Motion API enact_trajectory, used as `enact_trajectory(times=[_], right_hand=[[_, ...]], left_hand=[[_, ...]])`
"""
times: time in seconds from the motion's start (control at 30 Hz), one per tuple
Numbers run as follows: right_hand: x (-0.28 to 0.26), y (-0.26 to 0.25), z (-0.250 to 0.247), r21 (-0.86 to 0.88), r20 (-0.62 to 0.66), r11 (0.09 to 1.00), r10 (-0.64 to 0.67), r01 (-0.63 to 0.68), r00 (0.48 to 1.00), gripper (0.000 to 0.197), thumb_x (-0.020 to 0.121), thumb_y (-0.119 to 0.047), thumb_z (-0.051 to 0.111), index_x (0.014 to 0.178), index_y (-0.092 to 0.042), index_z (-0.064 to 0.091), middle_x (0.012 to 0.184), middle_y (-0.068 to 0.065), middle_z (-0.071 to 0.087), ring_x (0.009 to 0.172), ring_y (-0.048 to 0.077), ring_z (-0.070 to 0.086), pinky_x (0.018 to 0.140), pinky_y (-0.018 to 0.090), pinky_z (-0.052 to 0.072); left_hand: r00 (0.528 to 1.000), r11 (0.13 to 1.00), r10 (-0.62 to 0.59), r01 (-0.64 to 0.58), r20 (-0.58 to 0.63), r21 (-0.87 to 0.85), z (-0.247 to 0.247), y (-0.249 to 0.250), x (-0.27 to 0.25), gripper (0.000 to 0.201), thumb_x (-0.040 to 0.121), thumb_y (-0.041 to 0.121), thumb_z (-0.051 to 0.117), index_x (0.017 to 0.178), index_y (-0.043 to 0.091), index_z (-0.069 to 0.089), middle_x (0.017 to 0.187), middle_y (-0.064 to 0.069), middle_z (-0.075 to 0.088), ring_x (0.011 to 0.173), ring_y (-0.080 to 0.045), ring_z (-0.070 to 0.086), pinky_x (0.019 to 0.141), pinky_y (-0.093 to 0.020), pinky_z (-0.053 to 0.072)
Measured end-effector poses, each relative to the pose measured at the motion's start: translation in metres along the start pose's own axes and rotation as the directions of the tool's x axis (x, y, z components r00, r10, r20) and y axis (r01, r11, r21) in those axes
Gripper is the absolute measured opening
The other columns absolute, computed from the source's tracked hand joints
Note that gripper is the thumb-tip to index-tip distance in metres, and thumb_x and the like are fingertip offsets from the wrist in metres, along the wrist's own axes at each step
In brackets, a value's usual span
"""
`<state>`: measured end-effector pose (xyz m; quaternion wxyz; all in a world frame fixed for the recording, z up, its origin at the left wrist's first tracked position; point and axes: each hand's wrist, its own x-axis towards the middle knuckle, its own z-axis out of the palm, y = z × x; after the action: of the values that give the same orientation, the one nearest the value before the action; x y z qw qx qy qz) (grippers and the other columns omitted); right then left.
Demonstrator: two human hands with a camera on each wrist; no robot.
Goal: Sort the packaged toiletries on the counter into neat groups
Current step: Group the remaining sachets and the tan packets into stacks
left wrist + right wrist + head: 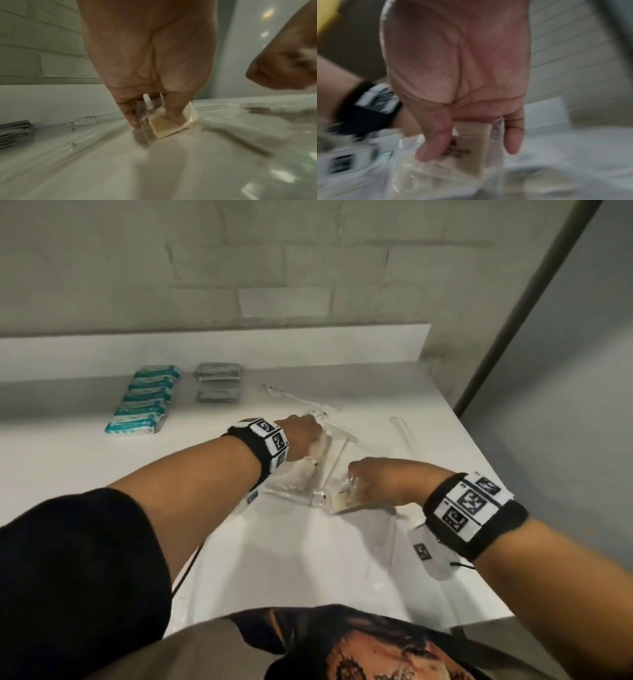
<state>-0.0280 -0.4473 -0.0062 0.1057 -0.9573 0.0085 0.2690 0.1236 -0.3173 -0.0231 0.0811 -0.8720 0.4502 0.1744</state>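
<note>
A white, glossy counter (325, 559) runs under a wall of pale grey rectangular tiles (239, 268), with a low white upstand (205, 344) along its back edge. Toward the back left of the counter lies a row of teal-and-white wrapped packets (144, 400), overlapping one another. Just beside them, nearer the back edge, sits a short stack of grey foil sachets (218, 381). Further right, clear-wrapped toothbrushes (298, 398) lie loose and crossed in the middle of the counter.

The left hand (301, 440) reaches over this clear pile; its grip is narrow, fingers and thumb pinching a small cream soap bar in clear film (168, 125) against the counter. The right hand (387, 481), nearer the front edge, has its grip closed round a second cream soap bar in a crinkled clear wrapper (471, 146); the right wrist view is blurred, so the printing on it cannot be read. Both wrists carry black bands with black-and-white coded tags (469, 505).

Near the right edge lies one more clear-wrapped stick (404, 433), apart from the pile. Beyond the right edge stand a dark upright frame (513, 302) and a plain grey panel (582, 371).
</note>
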Motion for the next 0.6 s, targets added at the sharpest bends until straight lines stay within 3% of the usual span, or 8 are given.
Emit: enact_trajectory(times=[0.07, 0.1, 0.2, 0.3, 0.37, 0.47, 0.53, 0.6], right_hand=[[0.004, 0.019, -0.015, -0.047, -0.044, 0.993, 0.109, -0.111, 0.993, 0.034, 0.092, -0.037, 0.049, 0.119, -0.017, 0.052, 0.12, 0.006, 0.053, 0.106, 0.026, 0.055, 0.085, 0.035, 0.044], [0.008, 0.029, -0.018, -0.1, -0.076, 0.984, 0.143, -0.15, 0.987, 0.037, 0.09, -0.037, 0.05, 0.122, -0.018, 0.052, 0.123, 0.006, 0.048, 0.112, 0.028, 0.051, 0.088, 0.035, 0.041], [0.018, 0.041, -0.014, -0.167, -0.124, 0.966, 0.177, -0.196, 0.976, 0.046, 0.078, -0.032, 0.065, 0.121, -0.024, 0.051, 0.122, 0.002, 0.045, 0.113, 0.026, 0.048, 0.083, 0.031, 0.036], [0.031, 0.051, -0.009, -0.084, -0.123, 0.982, 0.156, -0.167, 0.98, 0.069, 0.064, -0.029, 0.076, 0.126, -0.03, 0.045, 0.122, -0.004, 0.049, 0.109, 0.022, 0.049, 0.084, 0.031, 0.041], [0.035, 0.051, -0.012, -0.064, -0.081, 0.982, 0.173, -0.178, 0.982, 0.069, 0.061, -0.034, 0.078, 0.121, -0.028, 0.046, 0.116, -0.003, 0.054, 0.101, 0.021, 0.053, 0.083, 0.034, 0.048], [0.037, 0.043, -0.016, -0.144, 0.023, 0.978, 0.159, -0.154, 0.987, 0.049, 0.071, -0.031, 0.075, 0.111, -0.02, 0.051, 0.108, 0.0, 0.058, 0.091, 0.02, 0.056, 0.074, 0.032, 0.049], [0.038, 0.035, -0.023, -0.121, -0.023, 0.984, 0.127, -0.129, 0.992, 0.037, 0.077, -0.027, 0.072, 0.107, -0.017, 0.052, 0.104, 0.001, 0.059, 0.086, 0.019, 0.055, 0.064, 0.028, 0.043], [0.04, 0.025, -0.037, 0.069, -0.155, 0.994, 0.09, -0.08, 0.984, 0.033, 0.079, -0.025, 0.074, 0.101, -0.017, 0.051, 0.098, 0.002, 0.061, 0.078, 0.018, 0.057, 0.06, 0.027, 0.042]], left_hand=[[1.0, 1.0, 0.007, -0.008, 0.028, 0.019, -0.003, -0.014, -0.001, 0.046, 0.094, 0.018, 0.05, 0.139, 0.013, 0.042, 0.145, -0.01, 0.037, 0.124, -0.035, 0.045, 0.099, -0.039, 0.038], [0.999, 1.0, -0.004, 0.003, 0.041, 0.013, -0.004, -0.02, -0.004, 0.051, 0.094, 0.022, 0.051, 0.142, 0.015, 0.038, 0.146, -0.01, 0.036, 0.126, -0.035, 0.043, 0.101, -0.038, 0.036], [0.998, 0.994, -0.044, 0.039, 0.048, 0.103, -0.002, -0.03, -0.007, 0.068, 0.087, 0.035, 0.062, 0.146, 0.022, 0.03, 0.141, -0.006, 0.041, 0.124, -0.032, 0.044, 0.099, -0.04, 0.04], [0.99, 0.969, -0.133, 0.12, 0.049, 0.214, 0.002, -0.026, -0.005, 0.07, 0.078, 0.048, 0.069, 0.134, 0.019, 0.04, 0.128, -0.005, 0.051, 0.116, -0.028, 0.048, 0.092, -0.038, 0.041], [0.978, 0.979, -0.193, 0.185, 0.082, 0.09, 0.004, -0.027, -0.011, 0.066, 0.076, 0.049, 0.071, 0.126, 0.015, 0.046, 0.122, -0.005, 0.055, 0.11, -0.026, 0.052, 0.086, -0.034, 0.042], [0.966, 0.97, -0.213, 0.227, 0.145, -0.089, 0.007, -0.029, -0.027, 0.045, 0.078, 0.044, 0.07, 0.108, 0.014, 0.053, 0.109, -0.004, 0.058, 0.096, -0.022, 0.055, 0.074, -0.027, 0.04], [0.969, 0.946, -0.243, 0.247, 0.045, -0.21, 0.009, -0.028, -0.04, 0.028, 0.081, 0.037, 0.066, 0.091, 0.017, 0.05, 0.097, -0.003, 0.059, 0.084, -0.021, 0.053, 0.066, -0.028, 0.037], [0.938, 0.85, -0.324, 0.234, -0.119, -0.472, 0.011, -0.028, -0.05, 0.022, 0.085, 0.032, 0.062, 0.092, 0.017, 0.047, 0.091, -0.003, 0.058, 0.081, -0.022, 0.053, 0.062, -0.029, 0.037]])
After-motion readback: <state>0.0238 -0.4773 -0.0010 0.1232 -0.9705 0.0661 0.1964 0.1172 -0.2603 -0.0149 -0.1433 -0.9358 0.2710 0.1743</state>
